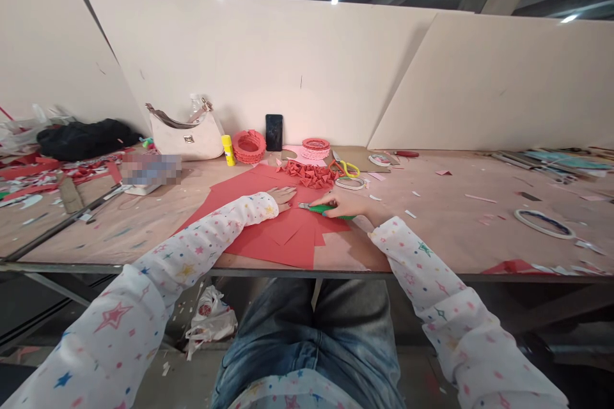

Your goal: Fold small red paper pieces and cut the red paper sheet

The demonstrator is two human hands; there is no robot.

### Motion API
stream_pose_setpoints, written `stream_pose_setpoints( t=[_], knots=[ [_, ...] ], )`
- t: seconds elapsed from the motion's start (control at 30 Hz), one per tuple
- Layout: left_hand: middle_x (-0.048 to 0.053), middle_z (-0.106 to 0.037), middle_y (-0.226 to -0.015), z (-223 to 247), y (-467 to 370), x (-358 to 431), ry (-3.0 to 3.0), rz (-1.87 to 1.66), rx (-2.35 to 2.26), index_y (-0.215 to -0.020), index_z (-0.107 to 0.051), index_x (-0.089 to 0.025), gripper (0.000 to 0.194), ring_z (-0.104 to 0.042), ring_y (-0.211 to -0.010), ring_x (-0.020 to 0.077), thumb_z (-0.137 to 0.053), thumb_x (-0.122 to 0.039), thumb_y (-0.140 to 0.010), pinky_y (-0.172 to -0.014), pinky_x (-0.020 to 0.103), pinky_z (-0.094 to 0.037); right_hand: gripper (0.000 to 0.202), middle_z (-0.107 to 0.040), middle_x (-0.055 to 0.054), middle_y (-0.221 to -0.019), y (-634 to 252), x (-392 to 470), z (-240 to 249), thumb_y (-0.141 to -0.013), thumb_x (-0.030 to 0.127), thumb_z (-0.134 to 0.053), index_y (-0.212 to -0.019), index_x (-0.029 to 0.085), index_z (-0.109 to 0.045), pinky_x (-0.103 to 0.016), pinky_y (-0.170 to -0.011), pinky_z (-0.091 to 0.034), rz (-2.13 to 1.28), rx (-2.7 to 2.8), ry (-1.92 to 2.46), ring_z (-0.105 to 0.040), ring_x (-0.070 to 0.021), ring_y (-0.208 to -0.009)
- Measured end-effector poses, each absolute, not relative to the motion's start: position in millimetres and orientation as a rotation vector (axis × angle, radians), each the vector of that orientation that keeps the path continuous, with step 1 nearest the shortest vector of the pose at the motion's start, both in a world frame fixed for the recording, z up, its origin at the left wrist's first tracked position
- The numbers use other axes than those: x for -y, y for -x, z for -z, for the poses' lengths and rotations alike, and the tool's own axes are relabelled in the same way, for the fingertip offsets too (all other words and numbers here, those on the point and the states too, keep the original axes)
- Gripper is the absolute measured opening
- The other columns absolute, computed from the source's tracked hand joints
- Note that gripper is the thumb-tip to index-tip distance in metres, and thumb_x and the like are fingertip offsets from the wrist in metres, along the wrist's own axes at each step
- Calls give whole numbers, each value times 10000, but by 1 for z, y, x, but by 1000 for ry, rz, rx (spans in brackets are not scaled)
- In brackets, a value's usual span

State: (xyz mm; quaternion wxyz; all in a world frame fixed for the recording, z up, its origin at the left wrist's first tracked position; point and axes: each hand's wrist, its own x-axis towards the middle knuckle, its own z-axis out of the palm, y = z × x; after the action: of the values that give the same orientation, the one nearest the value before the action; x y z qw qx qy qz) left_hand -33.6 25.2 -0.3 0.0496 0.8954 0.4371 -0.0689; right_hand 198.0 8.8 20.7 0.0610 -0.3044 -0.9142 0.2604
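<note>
My left hand (282, 197) lies on several sheets of red paper (283, 246) spread at the table's front, its fingers stretched out. Just to its right, my right hand (338, 204) is closed around a green utility knife (318, 208). The knife's metal tip points left, toward my left hand, low over the red paper. Beyond my hands sits a heap of folded red paper pieces (311, 174). Yellow-handled scissors (350, 168) and a roll of tape (350, 183) lie right of the heap.
At the back stand a white handbag (185, 139), a yellow glue stick (228, 150), red paper rings (249, 146) and a phone (274, 132) leaning on the white board (268, 57). Paper scraps and another tape roll (544, 223) lie right. A black cloth bundle (89, 138) lies far left.
</note>
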Motion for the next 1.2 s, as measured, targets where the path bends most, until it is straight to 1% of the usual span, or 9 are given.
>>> stream_pose_setpoints(
  t=[0.07,0.17,0.27,0.37,0.5,0.73,0.93,1.2],
  knots=[
    [31,-85,-1371,0,34,-25,-2728,205,-1328,-1295,-168,-152,510,-70,-1251,143,-227,-324,-818,-1012,317,-91,448,-610,24,-835,-199,-11,-20,-670,131,-465,-1103,231,-522,-189,-516,-311,-771,2758,923,-455,-97,-592],
    [35,-91,-1371,3,35,-28,-2726,201,-1323,-1298,-156,-142,522,-73,-1250,140,-230,-333,-818,-1013,300,-84,445,-617,6,-842,-204,-14,-19,-656,139,-497,-1094,208,-533,-190,-536,-323,-749,2739,931,-467,-108,-622],
    [47,-110,-1368,6,35,-32,-2716,205,-1323,-1299,-153,-134,527,-92,-1248,151,-233,-335,-817,-1011,314,-90,442,-619,-3,-847,-207,-15,-18,-652,142,-507,-1089,203,-538,-185,-534,-321,-728,2734,927,-465,-107,-625],
    [43,-115,-1368,8,35,-36,-2710,211,-1316,-1297,-158,-150,530,-100,-1248,161,-242,-346,-812,-1009,337,-98,446,-618,8,-803,-205,-15,-17,-657,135,-496,-1094,212,-532,-178,-504,-299,-707,2740,923,-435,-84,-567],
    [35,-97,-1371,7,35,-35,-2713,212,-1309,-1298,-152,-154,533,-90,-1249,153,-236,-352,-811,-1011,329,-95,470,-611,27,-745,-200,-14,-14,-662,115,-469,-1117,228,-509,-172,-470,-263,-675,2731,932,-378,-59,-499],
    [30,-89,-1372,7,36,-35,-2722,221,-1311,-1297,-156,-161,524,-85,-1250,151,-230,-348,-814,-1010,333,-109,458,-629,43,-794,-203,-15,-17,-646,128,-468,-1084,244,-537,-180,-511,-301,-660,2724,917,-426,-91,-566],
    [1,-82,-1373,13,38,-41,-2747,235,-1285,-1299,-145,-205,515,-70,-1252,145,-236,-351,-813,-1010,346,-101,490,-636,25,-796,-197,-10,-18,-642,125,-447,-1119,221,-506,-171,-488,-289,-591,2728,922,-426,-84,-539],
    [20,-78,-1373,8,36,-37,-2780,247,-1268,-1300,-154,-151,531,-56,-1252,143,-253,-331,-811,-1014,328,-91,498,-639,5,-817,-193,-8,-18,-630,103,-424,-1107,206,-522,-171,-500,-292,-524,2712,915,-444,-92,-562]
  ],
)
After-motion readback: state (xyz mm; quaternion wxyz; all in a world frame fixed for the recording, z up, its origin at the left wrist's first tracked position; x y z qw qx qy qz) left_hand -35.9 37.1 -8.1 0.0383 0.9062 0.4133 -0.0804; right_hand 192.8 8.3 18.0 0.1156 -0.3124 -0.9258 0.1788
